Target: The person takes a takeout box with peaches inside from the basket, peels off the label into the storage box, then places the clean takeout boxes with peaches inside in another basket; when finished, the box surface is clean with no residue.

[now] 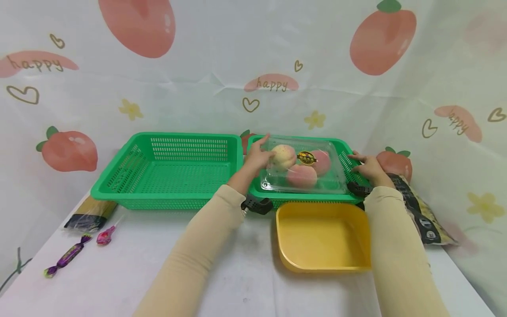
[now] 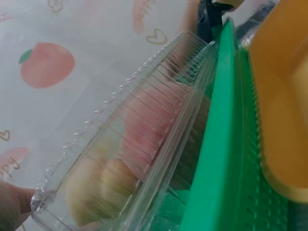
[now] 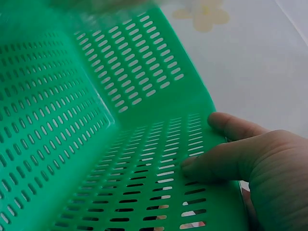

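Peaches [image 1: 302,176], three of them showing, blush pink and pale yellow through a clear plastic container [image 1: 325,178] at the mouth of the small green basket [image 1: 297,197]. A black-and-gold label [image 1: 306,158] marks the container's lid, its ribbed sides catch the light, and the whole pack sits at a slant to the basket's front rim as your left wrist view sees it. Whether its base meets the basket floor cannot be told.

Your left hand [image 1: 256,157], reaching over the left end of the basket, grips the container by its near end, thumb and forefinger spread apart. Your right hand [image 1: 371,169] is parted only by the thickness of the basket's right wall, pinching it with the thumb [image 3: 197,166] against the slotted inner face and a finger at the rim.

Just left of the small basket stands a larger green basket [image 1: 186,178]; directly in front of it, a yellow tub [image 1: 325,237]; to its right, a dark printed bag [image 1: 425,215].
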A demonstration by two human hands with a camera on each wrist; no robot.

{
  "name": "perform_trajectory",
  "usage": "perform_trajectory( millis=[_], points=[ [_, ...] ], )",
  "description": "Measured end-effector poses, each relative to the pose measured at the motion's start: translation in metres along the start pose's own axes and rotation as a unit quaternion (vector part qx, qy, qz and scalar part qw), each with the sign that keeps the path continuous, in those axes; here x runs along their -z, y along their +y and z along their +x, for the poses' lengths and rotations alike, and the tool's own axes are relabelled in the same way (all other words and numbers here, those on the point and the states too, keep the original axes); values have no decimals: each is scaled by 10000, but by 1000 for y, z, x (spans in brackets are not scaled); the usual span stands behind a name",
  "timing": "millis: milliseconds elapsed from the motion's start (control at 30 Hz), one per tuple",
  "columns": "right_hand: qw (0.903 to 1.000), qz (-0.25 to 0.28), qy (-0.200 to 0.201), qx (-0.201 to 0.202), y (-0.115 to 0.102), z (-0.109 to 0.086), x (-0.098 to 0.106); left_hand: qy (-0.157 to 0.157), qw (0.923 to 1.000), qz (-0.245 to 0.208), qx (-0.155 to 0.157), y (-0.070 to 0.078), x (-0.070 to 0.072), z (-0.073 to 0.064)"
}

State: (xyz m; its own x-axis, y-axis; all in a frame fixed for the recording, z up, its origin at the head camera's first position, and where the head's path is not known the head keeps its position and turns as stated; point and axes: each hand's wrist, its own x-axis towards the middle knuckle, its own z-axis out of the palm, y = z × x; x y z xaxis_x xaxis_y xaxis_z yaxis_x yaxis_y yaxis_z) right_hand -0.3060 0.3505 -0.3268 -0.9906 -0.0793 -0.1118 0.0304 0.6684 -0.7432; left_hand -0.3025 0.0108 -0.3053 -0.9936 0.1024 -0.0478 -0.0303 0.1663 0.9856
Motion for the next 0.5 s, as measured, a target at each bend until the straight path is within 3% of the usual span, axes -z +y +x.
perform_trajectory(
  millis=[300,500],
  points=[
    [10000,33,10,14,2,2,1,69,9980,-605,-153,10,28,-15],
    [10000,71,0,-22,4,3,1,55,9950,-995,40,14,44,-27]
  ],
)
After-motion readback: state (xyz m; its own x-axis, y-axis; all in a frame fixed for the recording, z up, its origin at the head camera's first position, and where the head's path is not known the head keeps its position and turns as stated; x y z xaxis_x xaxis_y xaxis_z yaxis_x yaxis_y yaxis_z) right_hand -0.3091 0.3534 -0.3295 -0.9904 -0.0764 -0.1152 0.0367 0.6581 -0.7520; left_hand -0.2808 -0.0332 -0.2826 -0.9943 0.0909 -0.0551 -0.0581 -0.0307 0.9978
